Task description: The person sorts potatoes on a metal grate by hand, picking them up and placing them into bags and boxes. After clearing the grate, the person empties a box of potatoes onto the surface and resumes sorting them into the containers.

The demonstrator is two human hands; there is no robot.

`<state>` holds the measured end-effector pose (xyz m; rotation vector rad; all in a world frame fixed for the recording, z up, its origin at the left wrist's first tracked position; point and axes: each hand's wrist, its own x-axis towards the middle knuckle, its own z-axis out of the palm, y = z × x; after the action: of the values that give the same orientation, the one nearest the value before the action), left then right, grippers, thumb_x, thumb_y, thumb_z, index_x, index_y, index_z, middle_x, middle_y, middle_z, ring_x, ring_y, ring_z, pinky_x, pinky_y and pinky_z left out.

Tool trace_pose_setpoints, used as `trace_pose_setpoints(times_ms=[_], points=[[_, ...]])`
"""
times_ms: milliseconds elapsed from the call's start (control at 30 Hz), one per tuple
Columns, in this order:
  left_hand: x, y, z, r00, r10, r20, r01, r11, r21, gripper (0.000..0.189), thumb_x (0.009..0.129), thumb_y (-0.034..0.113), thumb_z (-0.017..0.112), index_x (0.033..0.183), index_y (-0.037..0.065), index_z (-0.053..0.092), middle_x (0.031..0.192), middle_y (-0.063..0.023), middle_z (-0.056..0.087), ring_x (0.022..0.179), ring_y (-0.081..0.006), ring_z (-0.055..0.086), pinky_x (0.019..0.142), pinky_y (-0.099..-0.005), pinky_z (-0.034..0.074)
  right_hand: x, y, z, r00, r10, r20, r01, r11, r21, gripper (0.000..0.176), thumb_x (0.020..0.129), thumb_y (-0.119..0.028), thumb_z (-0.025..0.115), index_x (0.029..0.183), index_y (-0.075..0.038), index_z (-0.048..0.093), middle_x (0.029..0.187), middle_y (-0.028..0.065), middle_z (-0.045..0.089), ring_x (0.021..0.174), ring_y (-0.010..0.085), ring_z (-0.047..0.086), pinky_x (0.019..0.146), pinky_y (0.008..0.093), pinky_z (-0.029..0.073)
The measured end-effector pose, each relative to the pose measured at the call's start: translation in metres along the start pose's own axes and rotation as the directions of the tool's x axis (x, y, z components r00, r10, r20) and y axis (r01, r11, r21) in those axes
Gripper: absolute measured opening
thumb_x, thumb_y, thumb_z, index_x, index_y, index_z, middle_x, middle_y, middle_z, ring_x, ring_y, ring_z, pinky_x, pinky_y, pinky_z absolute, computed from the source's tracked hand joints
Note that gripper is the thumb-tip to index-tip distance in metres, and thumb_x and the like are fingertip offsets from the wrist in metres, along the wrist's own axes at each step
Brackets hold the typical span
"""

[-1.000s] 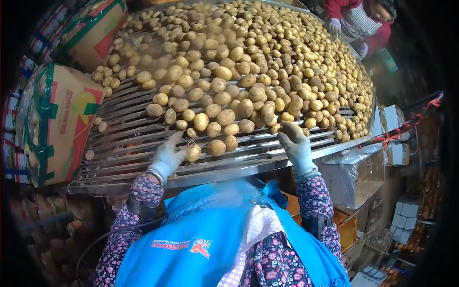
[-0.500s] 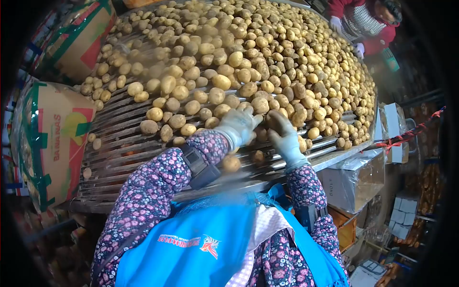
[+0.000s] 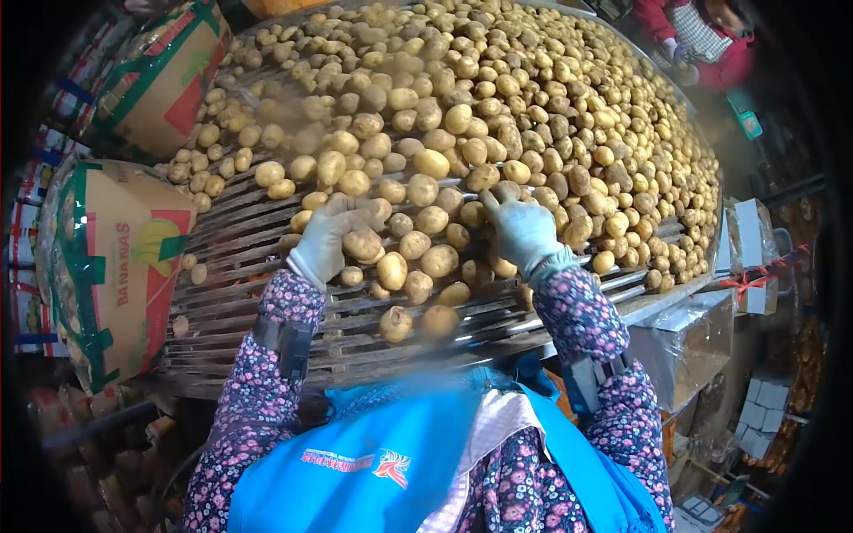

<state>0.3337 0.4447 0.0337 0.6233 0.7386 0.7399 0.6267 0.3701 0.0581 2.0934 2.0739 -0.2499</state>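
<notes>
A thick layer of potatoes [image 3: 431,163] covers a slatted rack [image 3: 240,258]. My left hand [image 3: 327,238], in a pale work glove, is at the near left of the layer. Its fingers stretch out behind a potato [image 3: 362,243] and rest against it, not wrapped around it. Farther right, my right hand [image 3: 524,233], gloved too, reaches into the potatoes with its fingers apart, some fingertips among them. Between my hands lie several loose potatoes, and two of them [image 3: 396,323] sit nearest my apron [image 3: 355,453] on the slats.
Cardboard banana boxes [image 3: 124,266] stand along the left side. At the right are a plastic-wrapped box [image 3: 684,342] and a red cord [image 3: 755,280]. Across the rack, a co-worker [image 3: 711,44] in red sleeves stands by the potatoes.
My hands have moved apart, the left one going left and the right one slightly up. More potatoes now lie spread between them on the near slats.
</notes>
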Motion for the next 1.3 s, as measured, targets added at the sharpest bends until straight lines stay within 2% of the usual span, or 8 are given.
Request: trace_pose_setpoints(times_ms=[133,333,533,667,733,800,1133,1300], points=[[0.052,0.019,0.037,0.959,0.244,0.145,-0.205,0.241,0.949,0.038,0.085,0.012,0.060,0.122,0.005,0.063,0.113,-0.0106,0.066,0.103,-0.0229,0.066,0.081,-0.0361,0.055,0.021,0.009,0.006,1.000,-0.008,0.004,0.008,0.996,0.083,0.047,0.074,-0.033,0.076,0.115,-0.014,0.061,0.113,0.0100,0.059,0.098,0.0318,0.066,0.083,0.0440,0.054],[0.153,-0.018,0.111,0.994,0.001,0.108,-0.080,-0.671,0.738,0.052,0.089,0.044,0.064,0.130,0.012,0.055,0.129,-0.0116,0.058,0.115,-0.0315,0.060,0.091,-0.0494,0.048,-0.028,0.046,0.028,0.991,0.100,-0.083,0.032,0.427,0.903,0.048,0.091,-0.020,0.063,0.135,-0.004,0.054,0.125,0.0114,0.062,0.109,0.0227,0.063,0.095,0.0344,0.051],[0.153,-0.022,0.114,0.998,0.013,0.068,-0.041,-0.681,0.732,0.036,0.095,0.032,0.060,0.124,0.011,0.061,0.123,-0.0094,0.062,0.110,-0.0282,0.064,0.083,-0.0498,0.049,-0.097,0.058,0.060,0.989,0.122,0.088,0.053,-0.830,0.556,0.060,0.095,-0.047,0.059,0.134,-0.003,0.050,0.109,0.0132,0.063,0.075,0.0156,0.065,0.055,0.0267,0.056],[0.083,0.040,0.084,0.998,0.064,0.024,-0.011,-0.194,0.981,0.051,0.089,0.045,0.067,0.119,0.005,0.059,0.112,-0.0147,0.063,0.093,-0.0260,0.066,0.080,-0.0432,0.055,-0.106,0.035,0.038,0.983,0.170,0.068,0.023,-0.487,0.873,0.062,0.089,-0.033,0.066,0.135,0.004,0.046,0.117,0.0148,0.063,0.093,0.0210,0.067,0.071,0.0322,0.059],[0.063,0.052,0.011,0.999,-0.052,0.004,0.042,0.858,0.512,0.054,0.086,0.045,0.072,0.116,0.002,0.059,0.104,-0.0119,0.064,0.084,-0.0220,0.066,0.075,-0.0353,0.057,-0.105,0.026,0.028,0.995,0.100,0.030,0.016,-0.434,0.901,0.062,0.088,-0.029,0.066,0.136,0.004,0.045,0.120,0.0141,0.062,0.094,0.0210,0.067,0.075,0.0306,0.058],[0.033,0.080,-0.041,0.998,-0.061,0.007,0.055,0.940,0.337,0.052,0.085,0.038,0.075,0.117,0.001,0.057,0.102,-0.0087,0.063,0.080,-0.0196,0.065,0.072,-0.0287,0.057,-0.099,0.018,0.022,0.990,0.139,-0.005,0.072,-0.483,0.872,0.062,0.088,-0.028,0.065,0.138,0.003,0.045,0.121,0.0144,0.062,0.097,0.0211,0.067,0.078,0.0301,0.058],[0.069,0.061,-0.015,0.996,0.086,-0.009,-0.035,0.500,0.865,0.067,0.073,0.020,0.085,0.130,0.001,0.055,0.123,-0.0078,0.058,0.107,-0.0200,0.059,0.093,-0.0301,0.050,-0.085,0.027,0.012,0.997,0.036,0.065,-0.049,-0.336,0.940,0.063,0.080,-0.013,0.073,0.136,0.002,0.050,0.113,0.0111,0.066,0.101,0.0173,0.065,0.088,0.0301,0.055],[0.101,0.066,0.031,0.993,-0.111,0.044,-0.070,-0.248,0.966,0.075,0.067,0.059,0.079,0.120,0.008,0.065,0.131,-0.0176,0.055,0.122,-0.0345,0.053,0.103,-0.0424,0.043,-0.108,0.054,0.013,0.984,0.147,0.098,-0.055,-0.270,0.961,0.063,0.079,-0.008,0.072,0.136,0.003,0.049,0.115,0.0134,0.066,0.103,0.0192,0.065,0.090,0.0310,0.055]])
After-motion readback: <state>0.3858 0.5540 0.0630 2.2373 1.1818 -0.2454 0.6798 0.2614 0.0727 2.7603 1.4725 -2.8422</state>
